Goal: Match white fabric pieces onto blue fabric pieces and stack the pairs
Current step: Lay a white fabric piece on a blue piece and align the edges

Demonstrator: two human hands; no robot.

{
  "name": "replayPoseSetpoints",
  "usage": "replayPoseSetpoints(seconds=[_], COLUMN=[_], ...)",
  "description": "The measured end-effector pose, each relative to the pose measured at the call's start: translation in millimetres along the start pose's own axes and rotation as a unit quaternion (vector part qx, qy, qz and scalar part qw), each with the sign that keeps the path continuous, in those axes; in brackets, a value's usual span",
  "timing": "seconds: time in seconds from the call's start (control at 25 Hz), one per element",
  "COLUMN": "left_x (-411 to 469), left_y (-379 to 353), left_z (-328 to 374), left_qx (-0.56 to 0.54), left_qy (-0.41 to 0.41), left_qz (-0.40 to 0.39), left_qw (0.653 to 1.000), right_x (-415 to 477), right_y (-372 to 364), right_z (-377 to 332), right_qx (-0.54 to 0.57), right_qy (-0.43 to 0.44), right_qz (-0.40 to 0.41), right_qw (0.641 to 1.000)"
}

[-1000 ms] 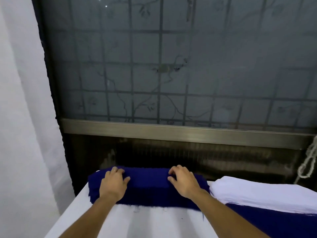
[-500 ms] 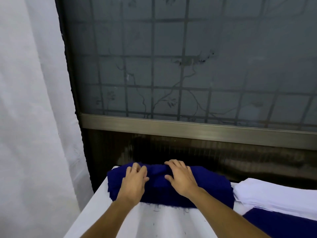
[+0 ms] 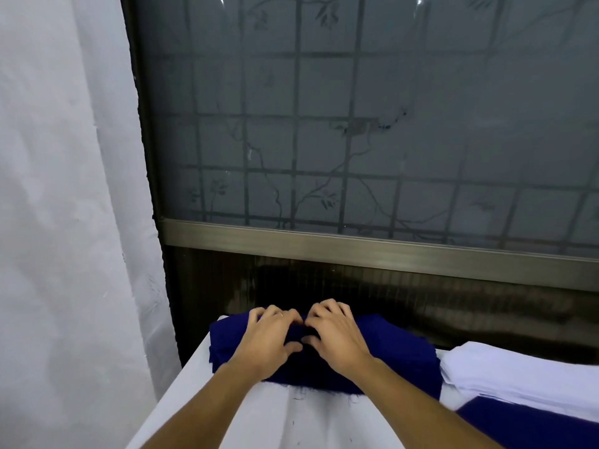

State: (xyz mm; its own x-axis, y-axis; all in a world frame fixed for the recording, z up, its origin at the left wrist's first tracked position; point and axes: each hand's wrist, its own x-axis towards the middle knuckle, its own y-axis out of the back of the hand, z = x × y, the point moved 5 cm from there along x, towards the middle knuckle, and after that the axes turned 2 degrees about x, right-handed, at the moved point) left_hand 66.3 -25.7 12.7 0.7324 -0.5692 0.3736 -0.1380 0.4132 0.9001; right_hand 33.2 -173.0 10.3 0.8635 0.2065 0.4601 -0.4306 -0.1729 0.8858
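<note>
A thick stack of dark blue fabric pieces (image 3: 398,351) lies at the far left end of the white table (image 3: 259,416). Both my hands are on top of its middle, nearly touching each other. My left hand (image 3: 269,338) and my right hand (image 3: 340,335) have their fingers curled over the stack's far top edge and their thumbs on the near side, pinching the top blue fabric. A stack of white fabric pieces (image 3: 518,374) lies just right of the blue stack. More blue fabric (image 3: 534,426) shows at the lower right, partly under the white stack.
A frosted window with a metal grille (image 3: 356,124) and a dark sill stand right behind the table. A white curtain (image 3: 64,222) hangs along the left, next to the table's left edge.
My hands have slid toward each other from the ends of the blue stack to its middle, and their fingers have curled. The camera has turned left and down.
</note>
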Motion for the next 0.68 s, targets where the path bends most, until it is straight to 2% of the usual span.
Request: replayPoseSetpoints(seconds=[0.08, 0.24, 0.4, 0.56, 0.68], left_x=[3, -5, -16, -28, -36], left_y=[11, 37, 56, 67, 73], left_z=[0, -18, -26, -22, -18], left_qx=[0.030, 0.028, -0.021, -0.030, -0.078], left_qy=[-0.001, 0.052, 0.097, 0.104, 0.124], left_qz=[0.014, 0.034, -0.006, -0.060, -0.081], left_qw=[0.999, 0.998, 0.995, 0.992, 0.986], right_x=[-8, -34, -65, -111, -151], right_y=[8, 36, 70, 100, 122], right_z=[10, 48, 78, 100, 116], right_qx=[-0.019, -0.024, -0.029, 0.008, 0.026], right_qy=[-0.010, -0.059, -0.102, -0.182, -0.237], right_qz=[-0.025, -0.053, -0.056, -0.055, -0.041], right_qw=[0.999, 0.997, 0.993, 0.982, 0.970])
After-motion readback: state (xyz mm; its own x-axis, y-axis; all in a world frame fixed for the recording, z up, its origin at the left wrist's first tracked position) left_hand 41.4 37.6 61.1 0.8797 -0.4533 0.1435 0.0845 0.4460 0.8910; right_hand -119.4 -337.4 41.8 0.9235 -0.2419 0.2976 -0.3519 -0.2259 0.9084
